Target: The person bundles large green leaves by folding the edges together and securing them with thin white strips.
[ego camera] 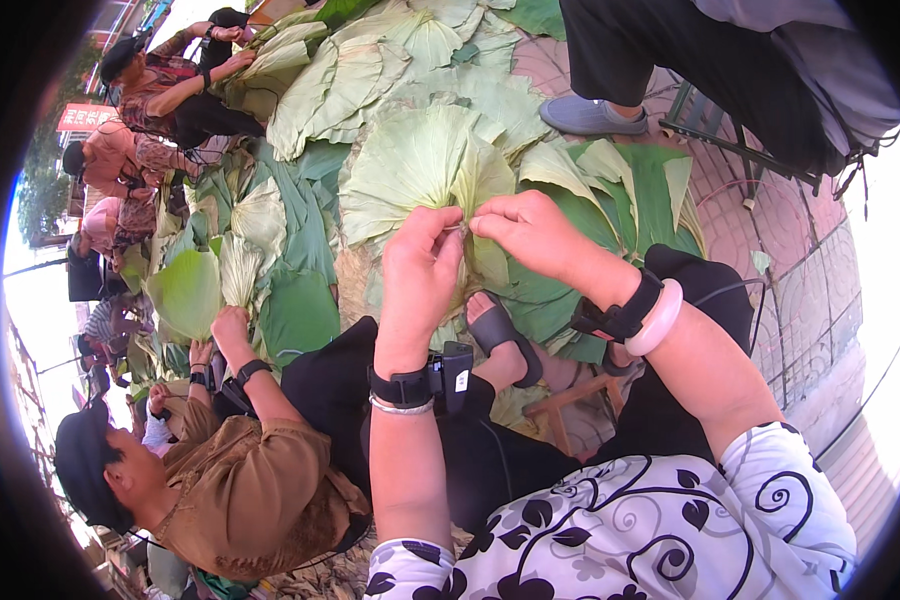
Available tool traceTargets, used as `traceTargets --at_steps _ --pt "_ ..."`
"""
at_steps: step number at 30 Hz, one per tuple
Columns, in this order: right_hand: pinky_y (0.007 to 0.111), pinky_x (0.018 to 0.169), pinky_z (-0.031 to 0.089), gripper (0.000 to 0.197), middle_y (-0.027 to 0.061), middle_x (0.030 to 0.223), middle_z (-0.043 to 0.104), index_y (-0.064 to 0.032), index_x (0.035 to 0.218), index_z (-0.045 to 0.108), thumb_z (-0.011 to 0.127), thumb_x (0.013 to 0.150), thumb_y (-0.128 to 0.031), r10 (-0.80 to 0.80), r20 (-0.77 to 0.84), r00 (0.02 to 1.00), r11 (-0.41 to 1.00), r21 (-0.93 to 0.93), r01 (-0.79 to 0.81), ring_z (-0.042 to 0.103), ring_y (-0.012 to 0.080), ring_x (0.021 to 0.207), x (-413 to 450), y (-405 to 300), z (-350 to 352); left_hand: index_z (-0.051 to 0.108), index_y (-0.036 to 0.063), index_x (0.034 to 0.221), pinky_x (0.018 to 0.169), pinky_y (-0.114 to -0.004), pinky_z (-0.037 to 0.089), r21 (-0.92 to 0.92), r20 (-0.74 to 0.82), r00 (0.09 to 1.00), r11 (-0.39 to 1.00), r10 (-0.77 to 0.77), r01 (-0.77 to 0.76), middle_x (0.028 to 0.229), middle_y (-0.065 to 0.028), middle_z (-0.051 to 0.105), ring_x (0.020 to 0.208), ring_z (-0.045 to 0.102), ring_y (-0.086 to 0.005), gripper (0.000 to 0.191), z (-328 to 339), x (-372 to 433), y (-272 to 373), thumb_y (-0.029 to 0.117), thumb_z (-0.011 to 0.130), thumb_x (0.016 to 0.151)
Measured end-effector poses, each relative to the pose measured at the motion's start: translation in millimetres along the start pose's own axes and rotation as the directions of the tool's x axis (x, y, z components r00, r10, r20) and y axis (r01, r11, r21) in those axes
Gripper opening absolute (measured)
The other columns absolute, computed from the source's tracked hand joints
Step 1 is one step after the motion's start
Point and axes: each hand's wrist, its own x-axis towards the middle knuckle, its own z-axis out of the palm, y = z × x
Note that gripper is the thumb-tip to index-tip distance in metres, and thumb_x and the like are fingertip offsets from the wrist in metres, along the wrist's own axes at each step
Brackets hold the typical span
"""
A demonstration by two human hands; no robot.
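Note:
A pale green lotus leaf (409, 165) is held up before me, its back with radiating veins spread and one side folded in a crease. My left hand (422, 259) pinches it near the centre between thumb and forefinger. Close beside, my right hand (529, 225) has its thumb and forefinger pressed together on the gathered middle of the leaf; the fingertips of both hands nearly meet. What exactly lies between the right fingertips is too small to tell. Below the hands, green lotus leaves (645, 187) lie in a stack to the right of the held leaf.
Many pale lotus leaves (337, 90) cover the paving ahead. At my left, a person in a brown top (247, 487) handles a green leaf (187, 292). More people sit further along. A grey shoe (592, 115) and a folding stool (709, 127) stand at the upper right.

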Motion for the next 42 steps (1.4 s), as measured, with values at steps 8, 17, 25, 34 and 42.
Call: traceTargets --at_steps 8,17,25,34,42 --pt "0.028 0.051 0.038 0.034 0.0036 0.054 0.05 0.0014 0.072 0.065 0.061 0.084 -0.03 0.066 0.046 0.997 0.978 -0.202 -0.056 0.043 0.0085 0.054 -1.7 3.3 -25.8 0.064 0.001 0.105 0.06 -0.023 0.045 -0.002 0.023 0.999 1.0 0.026 -0.026 0.075 -0.0025 0.059 0.063 0.052 -0.0081 0.025 14.3 -1.2 7.1 -0.001 0.063 0.081" --pt "0.043 0.072 0.051 0.022 0.0184 0.087 0.067 0.0002 0.084 0.068 0.055 0.077 -0.016 0.353 -0.006 0.936 0.348 -0.927 -0.137 0.065 0.0354 0.083 -15.8 45.0 -75.4 0.062 0.0025 0.108 0.061 -0.029 0.048 -0.074 0.024 0.997 0.995 -0.067 0.069 0.073 -0.0093 0.061 0.061 0.059 -0.0189 0.031 12.2 -1.3 11.6 0.002 0.064 0.077" --pt "0.038 0.077 0.05 0.026 0.0153 0.094 0.067 0.0019 0.095 0.064 0.057 0.086 -0.021 0.015 0.147 0.989 0.575 -0.81 0.111 0.064 0.0275 0.088 -6.6 43.7 -68.4 0.063 0.0029 0.111 0.061 -0.021 0.044 -0.023 0.092 0.992 0.996 -0.084 0.086 0.074 -0.0003 0.058 0.065 0.051 -0.0067 0.03 10.1 0.3 16.4 0.001 0.063 0.081" --pt "0.023 0.068 0.048 0.021 0.0044 0.078 0.066 0.0008 0.099 0.065 0.055 0.091 -0.016 0.13 0.253 0.959 0.991 -0.055 -0.12 0.06 0.0098 0.075 1.4 18.5 -41.3 0.061 0.0012 0.113 0.066 -0.022 0.049 -0.339 0.173 0.947 0.886 -0.272 0.317 0.084 -0.0034 0.063 0.074 0.059 -0.0098 0.029 12.0 7.7 -20.9 0.004 0.062 0.085" --pt "0.027 0.06 0.046 0.024 0.0034 0.071 0.057 0.0003 0.1 0.064 0.052 0.091 -0.019 0.04 -0.107 0.993 0.994 -0.097 -0.05 0.052 0.0103 0.064 7.3 24.4 -42.9 0.046 -0.007 0.121 0.092 -0.037 0.048 -0.722 0.3 0.674 0.302 -0.675 0.623 0.118 -0.0196 0.056 0.109 0.057 -0.028 0.037 8.4 29.8 -139.1 0.015 0.052 0.092"
